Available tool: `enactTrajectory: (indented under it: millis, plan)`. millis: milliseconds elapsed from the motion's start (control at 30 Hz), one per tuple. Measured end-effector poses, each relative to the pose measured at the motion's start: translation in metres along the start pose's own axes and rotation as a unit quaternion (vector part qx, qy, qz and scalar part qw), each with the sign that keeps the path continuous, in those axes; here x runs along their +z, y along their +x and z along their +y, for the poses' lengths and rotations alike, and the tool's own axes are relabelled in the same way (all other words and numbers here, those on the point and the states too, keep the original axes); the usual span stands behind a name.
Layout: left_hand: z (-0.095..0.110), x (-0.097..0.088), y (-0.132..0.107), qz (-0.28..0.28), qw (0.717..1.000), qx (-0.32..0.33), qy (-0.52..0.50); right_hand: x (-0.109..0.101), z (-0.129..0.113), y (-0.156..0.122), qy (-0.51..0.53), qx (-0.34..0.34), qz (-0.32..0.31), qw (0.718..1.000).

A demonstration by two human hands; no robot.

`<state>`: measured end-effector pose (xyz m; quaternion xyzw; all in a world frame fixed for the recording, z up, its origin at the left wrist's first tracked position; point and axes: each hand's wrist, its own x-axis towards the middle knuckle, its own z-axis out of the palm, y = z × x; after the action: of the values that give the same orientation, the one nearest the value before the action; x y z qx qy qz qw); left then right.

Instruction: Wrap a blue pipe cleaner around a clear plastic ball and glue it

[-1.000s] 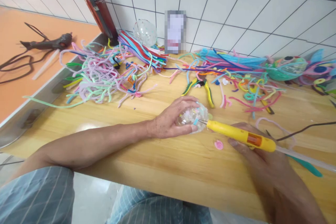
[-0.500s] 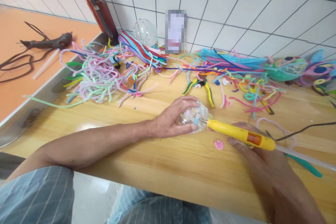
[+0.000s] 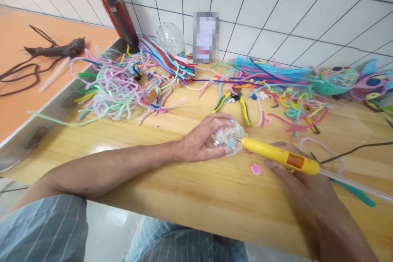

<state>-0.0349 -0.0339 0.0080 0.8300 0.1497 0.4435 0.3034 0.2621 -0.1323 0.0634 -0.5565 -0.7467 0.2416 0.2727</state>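
Note:
My left hand (image 3: 206, 141) is closed around a clear plastic ball (image 3: 220, 137) with small coloured pieces on or in it, holding it just above or against the wooden table. In my right hand (image 3: 294, 172) is a yellow hot glue gun (image 3: 276, 154), with a clear glue stick (image 3: 356, 184) sticking out of its back end. The metal nozzle points left and meets the ball's right side or sits just in front of it; I cannot tell whether it touches. A flat pink coil (image 3: 256, 169) lies on the table below the nozzle.
Yellow-green pliers (image 3: 245, 110) lie behind the ball. Tangled pipe cleaners (image 3: 115, 84) and bundled ones (image 3: 270, 69) line the back, by another clear ball (image 3: 170, 37). A red thermos (image 3: 113, 10), a phone (image 3: 205, 39) and a black glue gun (image 3: 58, 49) stand or lie farther off.
The yellow glue gun and my right hand have shifted slightly left, moving the nozzle a little over the ball. My left hand keeps its hold.

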Motion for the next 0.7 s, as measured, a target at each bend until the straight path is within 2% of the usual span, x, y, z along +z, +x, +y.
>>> enactTrajectory:
  millis: [300, 700]
  plan:
    - [-0.003, 0.002, -0.001, 0.019, 1.0, -0.013, -0.014, 0.0, -0.006, 0.001, 0.003, 0.03, 0.033, 0.999]
    - [-0.005, 0.003, -0.001, 0.016, 1.0, -0.008, -0.015, 0.0, -0.016, 0.004, 0.009, 0.042, 0.032, 0.999]
